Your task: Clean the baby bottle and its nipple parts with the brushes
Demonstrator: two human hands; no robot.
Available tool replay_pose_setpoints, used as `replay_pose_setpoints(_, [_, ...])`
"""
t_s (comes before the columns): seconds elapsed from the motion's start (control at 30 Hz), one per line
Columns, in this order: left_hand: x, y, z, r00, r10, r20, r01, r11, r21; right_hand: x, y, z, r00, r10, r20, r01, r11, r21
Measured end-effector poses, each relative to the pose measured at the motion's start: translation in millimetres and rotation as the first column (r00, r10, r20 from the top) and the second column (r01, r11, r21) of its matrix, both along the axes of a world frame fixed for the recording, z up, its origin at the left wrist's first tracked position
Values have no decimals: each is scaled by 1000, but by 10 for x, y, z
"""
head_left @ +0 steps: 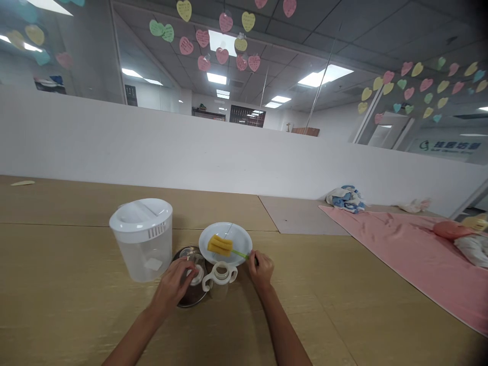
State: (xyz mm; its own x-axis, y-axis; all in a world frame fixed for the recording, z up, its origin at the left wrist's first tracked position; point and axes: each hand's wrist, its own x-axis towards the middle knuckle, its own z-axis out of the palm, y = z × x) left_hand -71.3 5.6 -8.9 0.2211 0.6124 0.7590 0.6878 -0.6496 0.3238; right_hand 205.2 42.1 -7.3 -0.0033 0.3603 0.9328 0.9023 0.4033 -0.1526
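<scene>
My right hand (261, 269) is closed on the green handle of a bottle brush (220, 245), whose yellow sponge head lies on a white plate (240, 235). My left hand (175, 284) reaches over a round metal dish (189, 300), fingers curled on a small white and clear cap (195, 274). A small baby bottle with two white handles (220, 277) stands upright between my hands, just in front of the plate.
A clear plastic pitcher with a white lid (142, 239) stands left of the dish on the wooden table (76, 284). A pink cloth (412, 254) covers the table's right side, with bundled cloths (346, 198) beyond. A white partition (190, 147) runs behind.
</scene>
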Motion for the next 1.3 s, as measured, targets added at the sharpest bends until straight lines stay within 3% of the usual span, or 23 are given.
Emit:
replay_pose_setpoints(0.33, [32,-53,96,997,-43,-57,41,998,-38,-1,-7,1,1000,4,-10,-4,1000,-4])
replay_pose_setpoints(0.73, [55,-74,160,959,-93,-267,70,993,-95,3,-6,-1,1000,5,-3,-5,1000,-15])
replay_pose_setpoints(1.03, [26,-63,159,986,-42,-162,1,971,-241,-3,-7,-3,1000,-3,2,3,1000,-21])
replay_pose_setpoints(1.3, [38,-91,174,986,-62,-157,32,981,-189,-4,-17,19,1000,2,3,-2,1000,-21])
